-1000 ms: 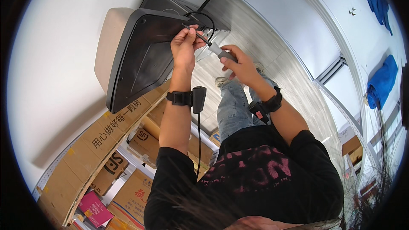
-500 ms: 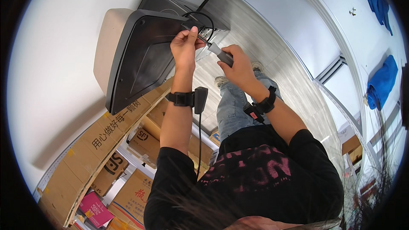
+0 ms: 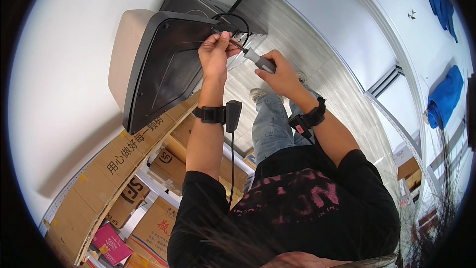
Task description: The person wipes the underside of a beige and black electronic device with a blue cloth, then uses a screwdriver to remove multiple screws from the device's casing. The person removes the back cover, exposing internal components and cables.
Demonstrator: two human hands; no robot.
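A screwdriver [image 3: 252,55] with a grey handle is gripped at its handle end by my right hand [image 3: 282,75]. Its dark shaft points up and left to the corner of a black panel [image 3: 173,59], the face of a bulky beige-and-black casing. My left hand [image 3: 216,55] pinches around the shaft close to that corner, thumb on top. The screwdriver's tip and whatever it touches are hard to make out behind the fingers. Beside the corner loops a black cable [image 3: 244,21].
The casing rests over a cardboard-covered shelf [image 3: 119,154] at left, with several cardboard boxes [image 3: 166,168] below. Behind it stands a dark box-shaped unit [image 3: 186,1]. Blue cloths [image 3: 445,97] hang on the right. My legs [image 3: 272,121] stand on the grey floor [image 3: 307,44].
My right hand has shifted slightly right and turned on the screwdriver's handle, whose grip shows more. The left hand stays almost in place on the shaft.
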